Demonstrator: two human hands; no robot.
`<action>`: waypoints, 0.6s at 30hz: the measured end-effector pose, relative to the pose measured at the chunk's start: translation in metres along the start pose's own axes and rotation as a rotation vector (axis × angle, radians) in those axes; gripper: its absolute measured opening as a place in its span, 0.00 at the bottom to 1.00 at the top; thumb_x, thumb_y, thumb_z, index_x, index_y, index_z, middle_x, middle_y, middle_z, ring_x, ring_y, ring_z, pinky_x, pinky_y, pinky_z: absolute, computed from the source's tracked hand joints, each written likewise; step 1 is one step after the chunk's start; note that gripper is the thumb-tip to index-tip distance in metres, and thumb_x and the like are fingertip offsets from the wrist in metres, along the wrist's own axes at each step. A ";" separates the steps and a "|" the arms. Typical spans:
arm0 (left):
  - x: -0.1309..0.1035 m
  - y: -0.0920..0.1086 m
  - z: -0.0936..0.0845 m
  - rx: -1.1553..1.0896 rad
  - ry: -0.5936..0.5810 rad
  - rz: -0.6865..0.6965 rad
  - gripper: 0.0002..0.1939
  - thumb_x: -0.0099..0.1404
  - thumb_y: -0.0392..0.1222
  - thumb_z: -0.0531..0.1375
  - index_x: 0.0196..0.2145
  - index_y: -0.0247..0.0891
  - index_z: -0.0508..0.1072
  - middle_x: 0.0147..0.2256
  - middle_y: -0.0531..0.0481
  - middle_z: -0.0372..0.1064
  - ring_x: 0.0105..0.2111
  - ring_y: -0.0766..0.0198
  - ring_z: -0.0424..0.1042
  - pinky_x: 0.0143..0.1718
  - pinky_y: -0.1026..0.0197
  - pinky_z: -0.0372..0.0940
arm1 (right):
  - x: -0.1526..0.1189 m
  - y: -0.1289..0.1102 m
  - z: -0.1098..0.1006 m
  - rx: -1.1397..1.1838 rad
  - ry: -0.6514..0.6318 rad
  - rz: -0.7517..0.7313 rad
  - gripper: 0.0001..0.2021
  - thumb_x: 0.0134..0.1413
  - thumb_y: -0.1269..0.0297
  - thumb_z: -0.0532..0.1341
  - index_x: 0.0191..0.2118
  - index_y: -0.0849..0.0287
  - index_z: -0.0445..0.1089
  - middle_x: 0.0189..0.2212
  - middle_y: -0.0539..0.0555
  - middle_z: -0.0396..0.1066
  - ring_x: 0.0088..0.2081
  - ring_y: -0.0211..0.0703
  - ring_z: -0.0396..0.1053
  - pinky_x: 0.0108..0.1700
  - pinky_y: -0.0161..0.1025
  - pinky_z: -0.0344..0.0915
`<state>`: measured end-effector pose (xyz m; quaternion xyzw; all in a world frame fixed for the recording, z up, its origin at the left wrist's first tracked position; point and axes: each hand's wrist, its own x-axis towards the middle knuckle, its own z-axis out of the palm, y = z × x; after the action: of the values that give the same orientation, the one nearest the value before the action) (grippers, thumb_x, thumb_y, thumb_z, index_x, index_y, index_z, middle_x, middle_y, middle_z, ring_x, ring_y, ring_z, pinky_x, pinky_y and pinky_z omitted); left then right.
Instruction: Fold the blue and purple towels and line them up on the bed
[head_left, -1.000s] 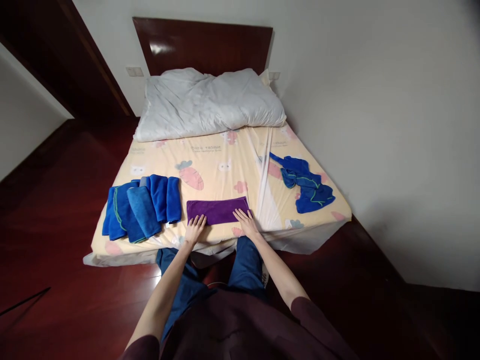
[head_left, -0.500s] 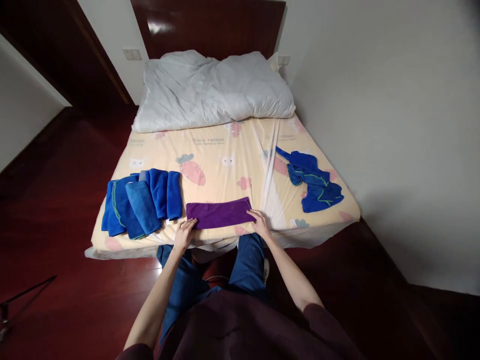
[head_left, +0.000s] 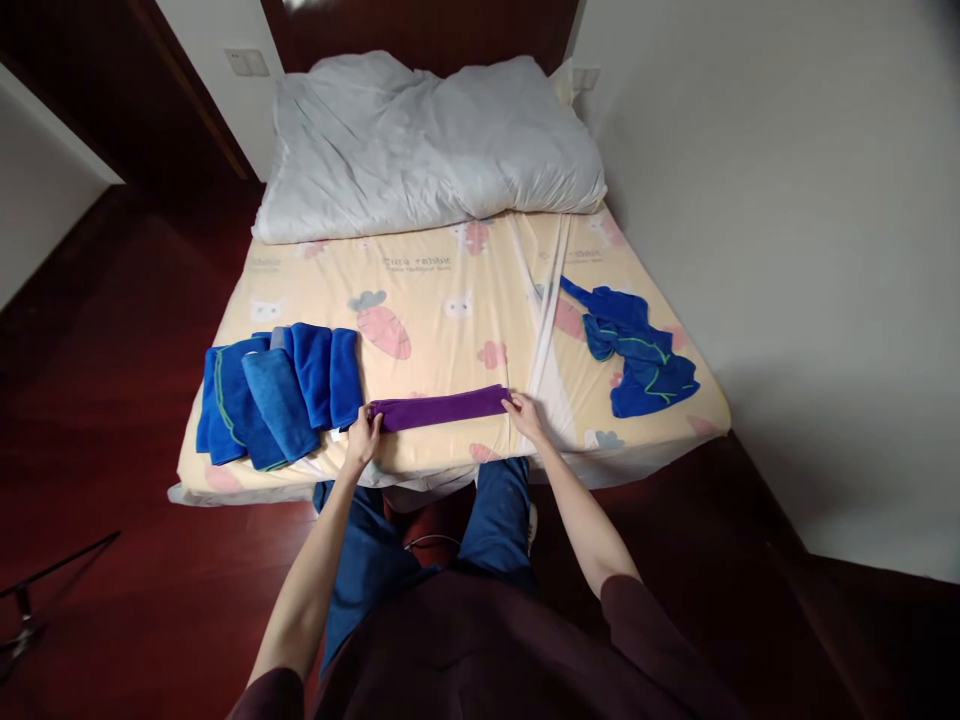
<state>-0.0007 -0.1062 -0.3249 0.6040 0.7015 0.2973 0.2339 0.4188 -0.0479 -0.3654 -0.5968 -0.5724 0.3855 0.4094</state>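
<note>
A purple cloth, folded into a narrow strip, lies crosswise near the front edge of the bed. My left hand pinches its left end, and my right hand pinches its right end. Just left of my left hand, several blue cloths lie folded and overlapping, some with green stitching. Farther right, beyond my right hand, a crumpled blue cloth pile with green edging rests on the sheet.
The bed has a yellow sheet with rabbit and carrot prints. A bulky white quilt lies at its head. A wall stands to the right. At lower left, a thin black stand is on the floor.
The purple cloth has gone from a wider rectangle to a narrower strip. Both hands have moved slightly up the view with its ends, and the whole view has shifted a little.
</note>
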 end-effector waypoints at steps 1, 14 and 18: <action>0.003 0.001 0.001 0.015 0.015 0.002 0.23 0.71 0.54 0.50 0.54 0.34 0.64 0.39 0.39 0.74 0.37 0.50 0.76 0.41 0.52 0.69 | 0.002 0.001 0.002 -0.003 0.012 0.015 0.19 0.53 0.47 0.62 0.39 0.60 0.73 0.35 0.58 0.77 0.36 0.48 0.74 0.42 0.42 0.72; -0.043 0.045 0.022 0.290 0.122 0.201 0.23 0.73 0.43 0.48 0.62 0.32 0.63 0.63 0.32 0.59 0.65 0.45 0.57 0.65 0.41 0.53 | -0.051 -0.050 0.040 -0.565 0.218 -0.157 0.25 0.69 0.59 0.48 0.67 0.58 0.58 0.66 0.63 0.58 0.67 0.57 0.53 0.68 0.60 0.47; -0.084 0.072 0.059 0.365 -0.110 0.421 0.30 0.71 0.39 0.50 0.68 0.34 0.55 0.71 0.39 0.44 0.72 0.44 0.35 0.69 0.37 0.39 | -0.090 -0.076 0.094 -0.740 -0.153 -0.420 0.27 0.69 0.60 0.50 0.71 0.50 0.51 0.71 0.53 0.47 0.73 0.53 0.37 0.71 0.60 0.36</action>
<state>0.1039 -0.1740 -0.3191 0.7836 0.5889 0.1749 0.0922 0.2990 -0.1330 -0.3303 -0.5436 -0.8098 0.1058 0.1938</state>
